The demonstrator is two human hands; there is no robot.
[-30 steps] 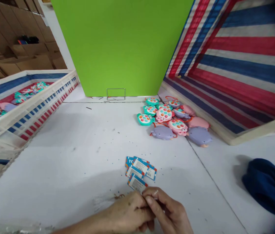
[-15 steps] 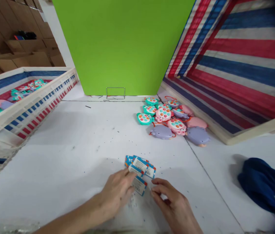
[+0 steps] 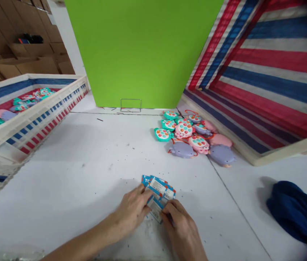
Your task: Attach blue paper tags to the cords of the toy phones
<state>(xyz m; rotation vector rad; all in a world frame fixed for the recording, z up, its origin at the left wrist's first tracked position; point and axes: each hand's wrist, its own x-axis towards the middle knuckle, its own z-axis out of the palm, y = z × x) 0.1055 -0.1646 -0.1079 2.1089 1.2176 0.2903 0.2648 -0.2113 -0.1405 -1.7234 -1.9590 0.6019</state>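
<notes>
A small pile of blue-edged printed cards [image 3: 158,185] with white label panels lies fanned on the white table. My left hand [image 3: 134,206] is at the pile's left side, its fingers bent over the edge of the cards and its thumb by the nearest one. On the other side, my right hand [image 3: 179,221] has thumb and fingertips closed on the lower right edge of the nearest card [image 3: 155,210]. How many cards are between the fingers is hidden.
Turtle-like and other animal-shaped toys [image 3: 184,129] with red cords lie at the back right. A striped lined crate [image 3: 265,156] stands right, another crate [image 3: 58,105] with toys left. A green panel [image 3: 142,54] rises behind; dark blue cloth [image 3: 289,210] lies right.
My right hand has moved left onto the nearest card's right edge; before, it was beside the pile. My left hand stays at the left edge. The view has shifted slightly.
</notes>
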